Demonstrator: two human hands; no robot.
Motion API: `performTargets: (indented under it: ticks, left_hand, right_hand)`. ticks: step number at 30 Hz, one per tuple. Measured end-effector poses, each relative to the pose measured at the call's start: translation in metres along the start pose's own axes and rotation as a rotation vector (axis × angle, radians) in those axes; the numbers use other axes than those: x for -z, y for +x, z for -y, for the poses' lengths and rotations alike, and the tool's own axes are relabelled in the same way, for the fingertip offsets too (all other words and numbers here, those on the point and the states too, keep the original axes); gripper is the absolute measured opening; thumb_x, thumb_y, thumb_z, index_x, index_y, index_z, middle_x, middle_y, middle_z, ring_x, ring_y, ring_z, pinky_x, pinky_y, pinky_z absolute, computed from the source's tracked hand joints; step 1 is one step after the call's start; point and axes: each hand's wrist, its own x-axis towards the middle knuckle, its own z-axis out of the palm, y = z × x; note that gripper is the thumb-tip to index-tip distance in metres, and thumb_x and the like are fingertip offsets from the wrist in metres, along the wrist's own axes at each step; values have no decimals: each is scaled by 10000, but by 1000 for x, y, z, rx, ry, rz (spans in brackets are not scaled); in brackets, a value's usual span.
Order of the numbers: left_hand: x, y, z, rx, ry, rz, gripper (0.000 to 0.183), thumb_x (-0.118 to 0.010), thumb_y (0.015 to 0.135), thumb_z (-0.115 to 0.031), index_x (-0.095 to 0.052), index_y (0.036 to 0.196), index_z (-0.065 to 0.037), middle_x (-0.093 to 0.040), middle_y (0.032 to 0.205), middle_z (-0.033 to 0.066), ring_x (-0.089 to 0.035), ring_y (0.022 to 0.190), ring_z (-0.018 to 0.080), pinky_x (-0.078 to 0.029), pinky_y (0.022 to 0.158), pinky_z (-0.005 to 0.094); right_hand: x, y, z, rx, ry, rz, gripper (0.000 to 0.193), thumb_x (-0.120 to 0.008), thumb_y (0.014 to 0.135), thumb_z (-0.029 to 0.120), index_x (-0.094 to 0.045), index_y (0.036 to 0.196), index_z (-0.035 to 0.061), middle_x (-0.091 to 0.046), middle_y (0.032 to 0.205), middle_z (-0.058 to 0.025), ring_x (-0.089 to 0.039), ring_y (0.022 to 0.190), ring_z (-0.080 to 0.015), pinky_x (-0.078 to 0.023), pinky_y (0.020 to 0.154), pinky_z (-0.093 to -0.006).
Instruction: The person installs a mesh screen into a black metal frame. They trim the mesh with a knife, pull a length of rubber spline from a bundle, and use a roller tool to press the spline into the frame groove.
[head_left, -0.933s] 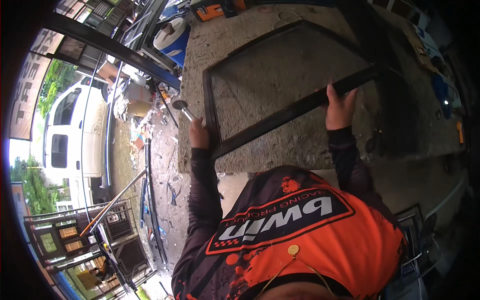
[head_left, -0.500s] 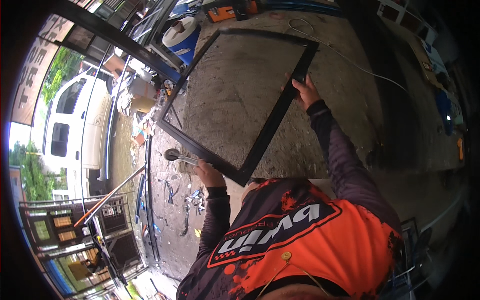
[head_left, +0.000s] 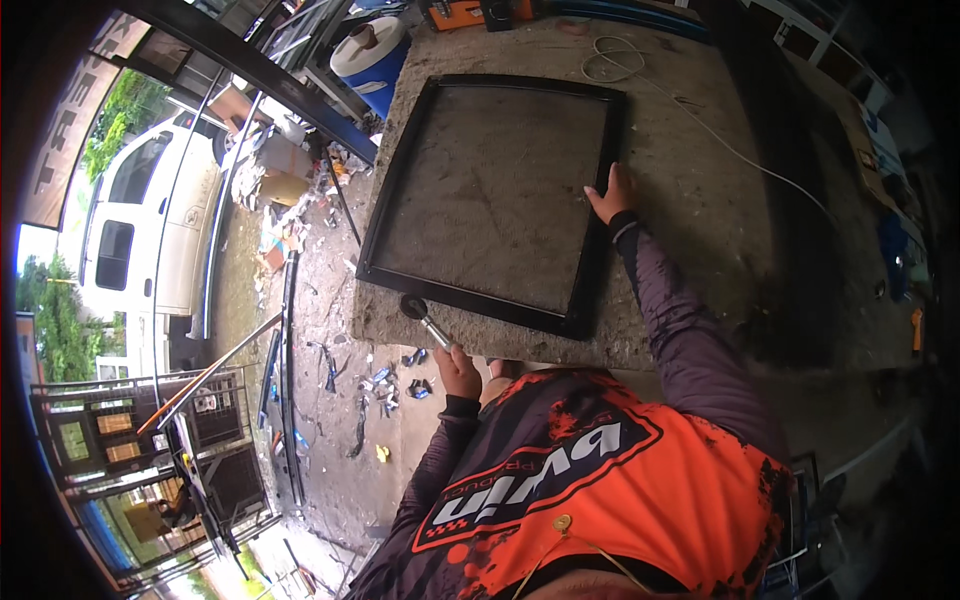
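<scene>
A black rectangular screen frame [head_left: 592, 240] lies on the rough work surface, and what seems to be dark mesh [head_left: 490, 190] spans it. My left hand [head_left: 458, 374] is closed round the metal handle of a spline roller [head_left: 432, 326] with a dark wheel. The wheel is just outside the frame's near edge, toward its left corner. At the frame's right side, my right hand [head_left: 615, 197] rests against or just over the rail with thumb and fingers apart. Whether it presses on the rail cannot be told.
The work surface [head_left: 690, 290] has a pale cord [head_left: 740, 150] curling across its right part. A blue-and-white cooler [head_left: 372, 62] stands beyond the far left corner, near an orange-and-black case [head_left: 462, 14]. Scraps [head_left: 378, 390] and long dark bars [head_left: 287, 350] litter the floor at left.
The frame was tilted up in my hands and now lies flat, turned straighter. My right hand has loosened its grip on the rail. The roller in my left hand has moved right and nearer me.
</scene>
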Motion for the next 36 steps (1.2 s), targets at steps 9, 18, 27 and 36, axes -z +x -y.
performTargets:
  ticks: [9,18,27,36]
  left_hand:
    - [-45,72,-27,-451,441,-11,304,-573,826,-112,-496,1078,38,-466,1246,245,-406,1194,438,-302,1025,525]
    - [-75,118,-22,-526,727,141,421,-670,723,-104,-535,1104,16,-478,1270,166,-384,1250,389,-275,1051,517]
    - [-79,128,-31,-559,730,163,436,-677,650,-109,-547,1056,-16,-526,1195,141,-462,1169,369,-314,996,509]
    - [-73,121,-32,-502,734,151,406,-676,673,-117,-563,1053,-32,-539,1179,127,-465,1161,361,-318,998,497]
  right_hand:
    - [9,-1,46,-127,26,83,831,-708,803,382,-307,1486,132,-356,1516,-171,-304,1372,-443,-278,1134,-534]
    - [9,117,-12,-209,373,-202,381,-614,852,324,-603,1178,127,-655,1175,-95,-605,1092,-324,-467,896,-478]
    - [-4,308,-107,113,112,-38,299,-525,945,174,-630,1223,205,-614,1267,-67,-533,1213,-332,-436,998,-484]
    - [89,164,-81,93,-489,76,94,-563,929,239,-601,919,153,-660,917,-52,-613,928,-279,-369,904,-533]
